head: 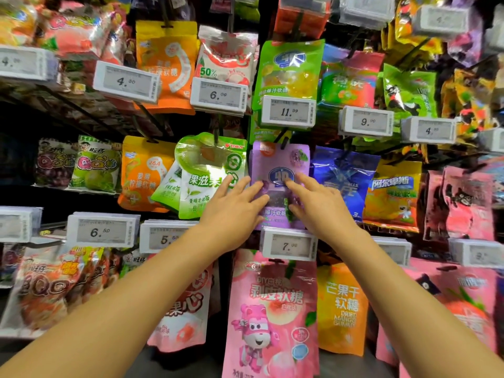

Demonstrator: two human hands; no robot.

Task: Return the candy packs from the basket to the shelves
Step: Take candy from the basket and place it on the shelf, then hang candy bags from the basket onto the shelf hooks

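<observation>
Both bare forearms rise from the lower corners of the frame and converge near the middle, each hand reaching forward to the same purple candy pack (281, 170) hanging on a peg in the centre of the display. The left hand (231, 211) comes in from the lower left with its back to the camera, its fingers straight and slightly spread, their tips laid flat on the lower left part of the pack; it curls around nothing. The right hand (319, 205) comes in from the lower right, likewise back up, with its fingers extended and resting on the pack's middle and lower right, the index fingertip touching just under the blue round logo. Neither hand grasps or pinches; both press with loose, straight fingers. The pack hangs upright in the centre of the frame, directly above a white price tag reading 7 (289, 245), between a green pack (210, 170) to its left and a blue pack (343, 181) to its right. A pink pack with a cartoon robot (270, 317) hangs below the tag, in the lower middle.
</observation>
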